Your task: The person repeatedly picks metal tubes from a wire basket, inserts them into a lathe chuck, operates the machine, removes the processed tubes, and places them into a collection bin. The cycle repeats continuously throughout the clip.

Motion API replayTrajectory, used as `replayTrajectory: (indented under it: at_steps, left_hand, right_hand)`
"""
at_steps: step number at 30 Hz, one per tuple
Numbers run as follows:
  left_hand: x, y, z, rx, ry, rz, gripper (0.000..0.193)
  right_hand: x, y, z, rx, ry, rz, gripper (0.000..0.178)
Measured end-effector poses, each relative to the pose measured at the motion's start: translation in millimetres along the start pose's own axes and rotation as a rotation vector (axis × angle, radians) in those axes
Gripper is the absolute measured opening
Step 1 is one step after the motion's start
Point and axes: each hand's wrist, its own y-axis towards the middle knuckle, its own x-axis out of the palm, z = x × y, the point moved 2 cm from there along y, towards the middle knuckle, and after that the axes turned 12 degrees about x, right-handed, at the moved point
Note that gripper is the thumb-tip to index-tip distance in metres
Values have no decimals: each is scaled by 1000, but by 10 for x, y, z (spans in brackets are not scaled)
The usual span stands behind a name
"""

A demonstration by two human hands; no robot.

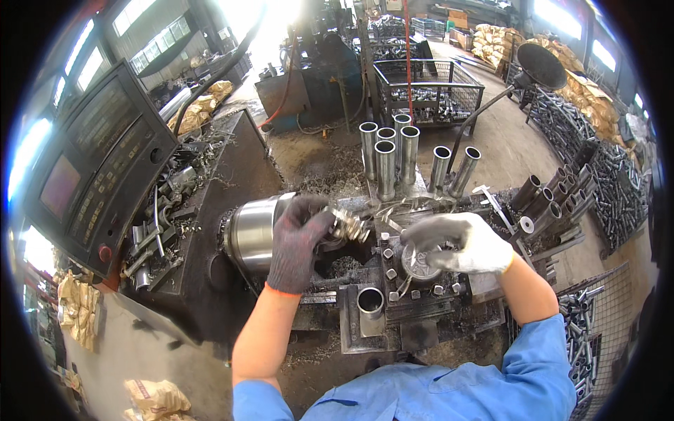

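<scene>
My left hand (303, 235), in a dark glove with an orange cuff, is closed beside the shiny cylindrical lathe chuck (251, 231). At its fingertips is a bright, ridged metal piece (349, 226), whose exact kind I cannot make out. My right hand (456, 242), in a white glove with grey, blackened fingers, hovers over the round top of the tool post (420, 268). Its fingers and thumb stay apart, with a gap showing between them. Square-headed bolts (391, 274) line the tool post. A short metal tube (371, 302) stands upright just in front.
Several upright steel tubes (385, 168) stand beyond my hands. A caliper (495, 207) and darker tubes (540, 200) lie to the right. The control panel (98, 161) rises at left. Wire bins (428, 91) of parts stand behind; a lamp arm (477, 109) reaches across.
</scene>
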Motion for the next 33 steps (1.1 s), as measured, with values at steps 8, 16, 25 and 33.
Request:
replayTrajectory:
  at_steps: [8, 16, 25, 33]
  left_hand:
    - [384, 1188, 403, 755, -197, -110, 26]
    - [-1026, 2820, -727, 71, 1061, -80, 60]
    - [-625, 2438, -531, 673, 1750, -348, 82]
    - [-827, 1238, -236, 512, 1338, -317, 61]
  right_hand:
    - [217, 432, -599, -908, -1082, 579, 30]
    - [-138, 223, -332, -113, -791, 30, 31]
    - [45, 530, -252, -109, -802, -36, 34]
    - [-124, 1184, 130, 19, -653, -88, 48]
